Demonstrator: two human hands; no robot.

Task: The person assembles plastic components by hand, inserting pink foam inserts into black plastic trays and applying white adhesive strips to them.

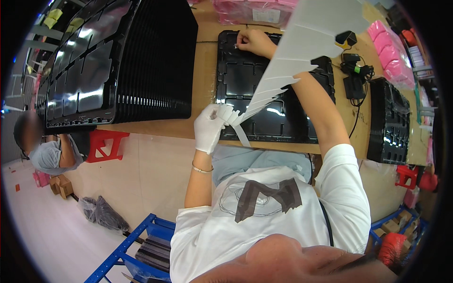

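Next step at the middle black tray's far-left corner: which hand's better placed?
Right hand, likely: it's at that corner of the tray; the left hand is nearer the body, by the white sheet.

Black tray (245, 73): thin moulded plastic, smooth and very glossy, with white glare on its panels. The tall tray stack (155, 61) is black plastic too, mirror-bright on its face and ribbed along its side. The white sheet (302, 37) looks like smooth, matt paper. The brown desk (205, 70) has a dull, board-like top. The white glove (206, 132) is soft, matt cloth; the bracelet (202, 169), shiny metal. Crinkled, clear plastic film wraps the pink packs (395, 59).
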